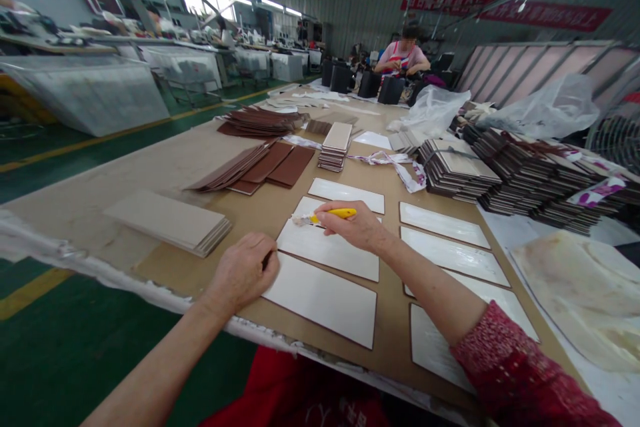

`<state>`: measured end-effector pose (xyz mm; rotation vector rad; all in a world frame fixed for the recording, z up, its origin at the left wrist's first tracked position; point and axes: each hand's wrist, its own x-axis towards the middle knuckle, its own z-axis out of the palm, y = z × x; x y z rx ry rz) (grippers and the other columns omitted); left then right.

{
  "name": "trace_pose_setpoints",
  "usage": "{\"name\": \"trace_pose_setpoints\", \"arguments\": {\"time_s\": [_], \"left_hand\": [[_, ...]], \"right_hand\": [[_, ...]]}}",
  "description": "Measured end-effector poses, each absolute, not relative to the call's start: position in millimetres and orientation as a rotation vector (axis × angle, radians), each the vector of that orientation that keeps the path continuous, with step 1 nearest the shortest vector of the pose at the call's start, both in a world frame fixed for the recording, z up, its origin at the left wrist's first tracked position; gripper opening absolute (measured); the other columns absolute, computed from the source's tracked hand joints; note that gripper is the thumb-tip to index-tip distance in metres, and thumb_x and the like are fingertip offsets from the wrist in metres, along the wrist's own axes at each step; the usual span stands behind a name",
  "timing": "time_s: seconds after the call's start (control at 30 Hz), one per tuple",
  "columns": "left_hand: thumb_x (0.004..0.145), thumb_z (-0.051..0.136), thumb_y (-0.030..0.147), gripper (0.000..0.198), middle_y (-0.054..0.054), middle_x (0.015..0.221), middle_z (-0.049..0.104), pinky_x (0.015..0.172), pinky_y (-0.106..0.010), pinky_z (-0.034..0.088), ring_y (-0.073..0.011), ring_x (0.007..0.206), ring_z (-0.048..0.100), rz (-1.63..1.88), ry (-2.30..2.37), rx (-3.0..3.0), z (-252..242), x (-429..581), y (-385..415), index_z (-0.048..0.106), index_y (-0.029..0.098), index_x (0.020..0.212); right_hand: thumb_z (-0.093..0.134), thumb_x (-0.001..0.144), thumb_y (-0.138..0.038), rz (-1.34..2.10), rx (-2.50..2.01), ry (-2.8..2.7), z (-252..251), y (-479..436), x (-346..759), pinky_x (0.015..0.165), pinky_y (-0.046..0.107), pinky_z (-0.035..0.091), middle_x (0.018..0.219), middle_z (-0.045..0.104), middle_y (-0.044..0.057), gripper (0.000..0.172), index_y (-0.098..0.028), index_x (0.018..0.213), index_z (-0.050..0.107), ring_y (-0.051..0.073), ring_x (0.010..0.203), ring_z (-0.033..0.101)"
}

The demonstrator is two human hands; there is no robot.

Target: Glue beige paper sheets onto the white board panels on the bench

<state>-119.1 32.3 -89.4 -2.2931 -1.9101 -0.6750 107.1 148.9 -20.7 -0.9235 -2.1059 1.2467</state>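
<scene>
Workshop table [125,167], white panels [320,300], brush [314,218] in hand

A green floor [45,353] surrounds the table under strip lights. Take a clock dial centred on the brush, twelve pointing away from the wearer. A large translucent bin [90,97] stands off the table at ten o'clock, and a co-worker [403,59] is at one. Dark-edged stacks [530,173] pile up just short of three. Brown sheets [270,161] fan out at ten, and a low pile of pale boards [167,217] lies at nine.

The white panels lie in two columns: one around the dial's centre, the other from three to five, with a glossy film on several. The left hand [247,267], at eight, rests by the near column's left edge, fingers curled; whether it grips anything cannot be told. The right hand [353,223] is clamped on the yellow-handled brush, its bristles at the seam between that column's second and third panels, counted from the far end.
</scene>
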Motion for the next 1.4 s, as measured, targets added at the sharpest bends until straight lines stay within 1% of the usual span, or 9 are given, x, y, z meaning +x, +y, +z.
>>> {"name": "trace_pose_setpoints", "arguments": {"time_s": [0.1,0.27,0.33,0.53,0.7,0.83,0.97,1.2,1.4], "left_hand": [[0.086,0.048,0.017,0.008,-0.005,0.082,0.059,0.078,-0.036,0.046,-0.0223,0.084,0.056,-0.683,-1.901,-2.291,-89.5,-119.1,32.3,0.055,0.020,0.082],[0.086,0.048,0.016,0.009,-0.005,0.082,0.059,0.078,-0.036,0.046,-0.0222,0.084,0.056,-0.691,-1.883,-2.300,-90.5,-118.9,32.9,0.055,0.020,0.082],[0.085,0.049,0.015,0.009,-0.005,0.082,0.059,0.078,-0.036,0.047,-0.0222,0.083,0.056,-0.686,-1.887,-2.294,-90.3,-118.7,32.9,0.056,0.020,0.082],[0.085,0.049,0.015,0.009,-0.005,0.081,0.059,0.078,-0.036,0.047,-0.0222,0.084,0.056,-0.709,-1.890,-2.281,-88.2,-117.4,31.8,0.056,0.019,0.082],[0.085,0.049,0.016,0.009,-0.006,0.082,0.059,0.078,-0.036,0.047,-0.0224,0.083,0.056,-0.700,-1.907,-2.278,-90.0,-118.1,31.8,0.057,0.019,0.082],[0.086,0.049,0.017,0.009,-0.006,0.082,0.059,0.079,-0.037,0.047,-0.0226,0.084,0.056,-0.699,-1.912,-2.276,-92.2,-119.2,32.6,0.057,0.019,0.083],[0.086,0.049,0.017,0.008,-0.005,0.083,0.059,0.080,-0.036,0.047,-0.0224,0.085,0.056,-0.703,-1.900,-2.279,-92.1,-119.5,32.3,0.057,0.019,0.085],[0.086,0.049,0.017,0.008,-0.005,0.082,0.059,0.078,-0.036,0.046,-0.0226,0.084,0.056,-0.679,-1.892,-2.283,-91.1,-119.2,31.6,0.055,0.020,0.081],[0.086,0.048,0.018,0.009,-0.005,0.083,0.060,0.078,-0.035,0.046,-0.0228,0.084,0.057,-0.657,-1.871,-2.276,-89.8,-118.1,31.5,0.056,0.020,0.083]], "right_hand": [[0.057,0.088,-0.035,1.232,-0.899,-2.184,-25.1,154.4,103.2,0.061,0.020,0.048,0.078,0.067,-0.001,0.023,-0.019,0.092,0.072,0.011,0.064,0.066],[0.059,0.086,-0.035,1.190,-1.054,-2.283,-14.1,158.7,118.5,0.054,0.020,0.047,0.067,0.067,0.000,0.021,-0.019,0.085,0.073,0.012,0.058,0.065],[0.059,0.085,-0.035,1.177,-1.080,-2.239,-9.4,159.0,121.7,0.051,0.019,0.046,0.068,0.067,0.000,0.021,-0.020,0.085,0.072,0.012,0.058,0.066],[0.058,0.084,-0.031,1.136,-1.110,-2.322,-0.3,157.3,121.8,0.049,0.018,0.046,0.062,0.065,-0.001,0.018,-0.019,0.080,0.071,0.012,0.053,0.064],[0.058,0.084,-0.030,1.216,-1.214,-2.118,6.1,155.1,108.5,0.044,0.017,0.046,0.062,0.066,0.000,0.017,-0.018,0.076,0.066,0.011,0.048,0.062],[0.056,0.086,-0.034,1.339,-1.251,-1.951,-9.0,151.1,80.0,0.046,0.018,0.051,0.068,0.070,0.003,0.019,-0.018,0.079,0.062,0.013,0.052,0.066],[0.053,0.088,-0.034,1.314,-1.324,-1.952,-18.7,150.2,71.0,0.045,0.019,0.051,0.067,0.070,0.005,0.021,-0.017,0.080,0.061,0.014,0.052,0.067],[0.057,0.083,-0.033,1.164,-1.556,-2.026,-4.7,153.5,128.6,0.040,0.020,0.047,0.061,0.069,0.006,0.025,-0.015,0.066,0.062,0.015,0.041,0.062],[0.055,0.084,-0.032,1.137,-1.722,-1.951,-1.5,139.1,187.4,0.041,0.021,0.050,0.059,0.068,0.004,0.022,-0.015,0.073,0.063,0.014,0.043,0.062]]}}
